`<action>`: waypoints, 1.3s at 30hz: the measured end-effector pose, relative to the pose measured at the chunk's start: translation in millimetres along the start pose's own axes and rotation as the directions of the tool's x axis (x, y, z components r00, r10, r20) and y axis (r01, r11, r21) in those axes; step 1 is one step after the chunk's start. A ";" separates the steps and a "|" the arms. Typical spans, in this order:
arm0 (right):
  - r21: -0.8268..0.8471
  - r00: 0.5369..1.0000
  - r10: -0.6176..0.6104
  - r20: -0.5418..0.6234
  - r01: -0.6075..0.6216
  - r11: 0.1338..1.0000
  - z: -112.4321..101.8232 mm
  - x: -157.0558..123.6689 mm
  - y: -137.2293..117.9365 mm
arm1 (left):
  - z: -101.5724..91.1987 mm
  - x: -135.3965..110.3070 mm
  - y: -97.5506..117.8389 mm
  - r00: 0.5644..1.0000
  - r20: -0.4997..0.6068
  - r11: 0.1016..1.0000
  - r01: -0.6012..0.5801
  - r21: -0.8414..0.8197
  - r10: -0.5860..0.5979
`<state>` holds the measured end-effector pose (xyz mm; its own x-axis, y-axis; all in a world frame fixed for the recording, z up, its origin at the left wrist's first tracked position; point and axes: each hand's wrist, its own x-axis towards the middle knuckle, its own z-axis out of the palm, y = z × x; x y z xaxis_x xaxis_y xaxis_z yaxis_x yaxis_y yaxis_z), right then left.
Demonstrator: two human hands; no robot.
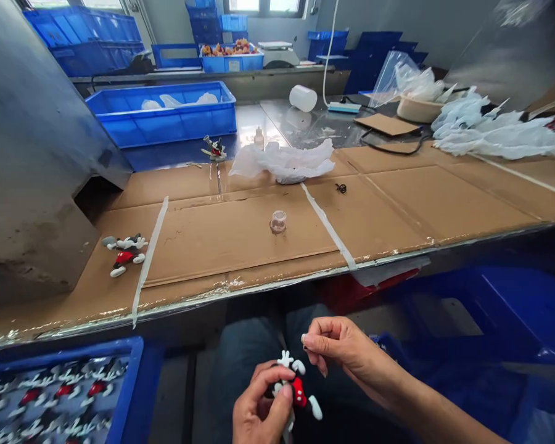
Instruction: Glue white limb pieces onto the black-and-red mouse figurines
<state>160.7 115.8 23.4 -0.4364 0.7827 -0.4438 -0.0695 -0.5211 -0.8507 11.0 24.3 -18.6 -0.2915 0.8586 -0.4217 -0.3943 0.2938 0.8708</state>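
Observation:
My left hand (264,401) is closed around a small toy figurine (299,392) with red shorts, white gloves and white shoes, held low over my lap. Its head is largely covered by my fingers, while one white glove and a shoe stick out. Just right of it, apart from the figurine, my right hand (335,345) is in a pinch, thumb against forefinger. Whatever lies between those fingertips is too small to make out. On the cardboard table cover ahead stands a small clear cup (278,222).
A similar figurine (126,254) lies at the table's left, another (214,149) farther back. A blue tray (136,382) of several figurines sits lower left. White plastic film (296,159) and a blue crate (166,126) are behind. A metal housing (32,160) blocks the left side.

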 end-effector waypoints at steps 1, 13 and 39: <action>-0.021 1.000 0.013 0.009 -0.013 1.000 1.8 0.3 3.6 | -0.1 -1.1 0.6 0.999 0.040 0.999 0.035 0.005 -0.035; -0.200 0.988 0.054 0.143 -0.024 0.979 7.2 -0.7 16.4 | -0.5 -5.3 13.4 0.990 0.062 0.991 0.127 0.036 -0.129; -0.139 0.986 0.118 0.122 -0.100 0.985 11.7 -1.9 21.5 | -5.1 -7.6 14.1 0.986 0.100 0.987 0.124 0.102 -0.134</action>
<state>149.6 99.1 9.3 -0.5475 0.6687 -0.5032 0.1001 -0.5446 -0.8327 3.2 19.9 -4.4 -0.1472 0.8492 -0.5072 -0.3362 0.4393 0.8331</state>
